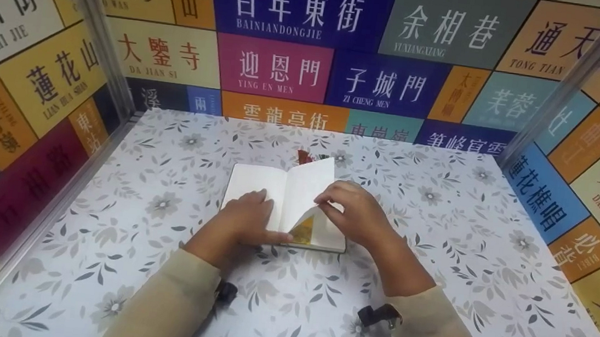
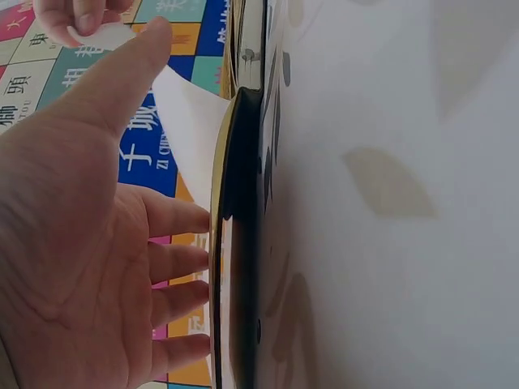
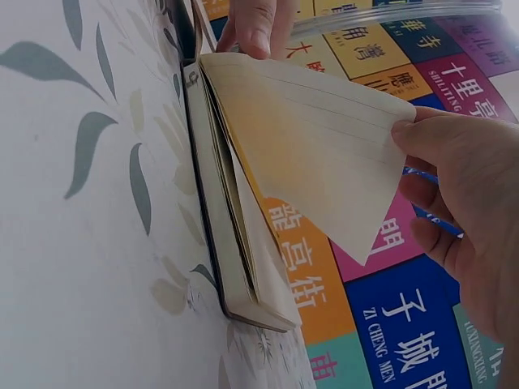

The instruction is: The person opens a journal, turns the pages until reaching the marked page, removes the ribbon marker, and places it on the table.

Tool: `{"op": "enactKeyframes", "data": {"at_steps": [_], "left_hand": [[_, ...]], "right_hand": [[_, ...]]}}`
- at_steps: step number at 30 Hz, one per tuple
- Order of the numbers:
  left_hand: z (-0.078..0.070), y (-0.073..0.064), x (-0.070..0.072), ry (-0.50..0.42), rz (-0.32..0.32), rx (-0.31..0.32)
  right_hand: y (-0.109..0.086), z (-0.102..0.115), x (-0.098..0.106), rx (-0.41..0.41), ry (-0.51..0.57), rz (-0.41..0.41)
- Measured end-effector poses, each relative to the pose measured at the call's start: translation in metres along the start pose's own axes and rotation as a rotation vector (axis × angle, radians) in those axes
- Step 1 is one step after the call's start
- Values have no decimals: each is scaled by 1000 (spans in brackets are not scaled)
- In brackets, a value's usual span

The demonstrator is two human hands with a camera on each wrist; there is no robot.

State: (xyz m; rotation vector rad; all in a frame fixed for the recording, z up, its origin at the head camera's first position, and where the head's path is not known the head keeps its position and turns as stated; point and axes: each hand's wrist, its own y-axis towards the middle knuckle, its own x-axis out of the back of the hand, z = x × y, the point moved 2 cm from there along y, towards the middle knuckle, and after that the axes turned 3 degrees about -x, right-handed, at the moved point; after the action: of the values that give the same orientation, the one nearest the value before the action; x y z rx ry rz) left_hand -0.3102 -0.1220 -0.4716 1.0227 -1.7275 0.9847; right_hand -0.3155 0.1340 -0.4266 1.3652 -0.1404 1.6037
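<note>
A small notebook (image 1: 255,178) lies spread on the table, its pages pale. My left hand (image 1: 248,216) rests on the left-hand page, fingers extended, with the thumb reaching across to the lower edge near the fold. Between thumb and fingertips my right hand (image 1: 354,209) pinches the outer edge of a page (image 1: 312,186). That page stands lifted and curved above the right half, and faint ruled lines show on it in the right wrist view. Beneath it a yellow patch (image 1: 303,232) peeks out. From the side, the notebook's page block (image 3: 231,219) looks thick, with a dark cover under it.
A small red and dark item (image 1: 305,157) shows just behind the notebook, partly hidden by the raised page. The table (image 1: 157,276) has a white floral cover. Colourful lettered panels (image 1: 299,9) surround it on three sides, with clear corner posts (image 1: 105,34).
</note>
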Motion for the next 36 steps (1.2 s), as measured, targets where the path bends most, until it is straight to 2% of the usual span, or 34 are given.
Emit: {"op": "enactKeyframes", "data": {"at_steps": [10,19,23,31,36], "left_hand": [[-1,1,0,-30,-35,13],[-3,1,-2,-2,3,24],[-3,3,-3,4,-3,36],[-7,3,-2,3,-35,43],[-9,4,0,-12,-123,46]], "right_hand": [[1,6,0,97,-24,-66],[1,10,-5,59,-50,-110],[1,12,-7,51,-47,-122],[1,11,-6,68,-20,-135],[2,9,-6,55,-5,-99]]}}
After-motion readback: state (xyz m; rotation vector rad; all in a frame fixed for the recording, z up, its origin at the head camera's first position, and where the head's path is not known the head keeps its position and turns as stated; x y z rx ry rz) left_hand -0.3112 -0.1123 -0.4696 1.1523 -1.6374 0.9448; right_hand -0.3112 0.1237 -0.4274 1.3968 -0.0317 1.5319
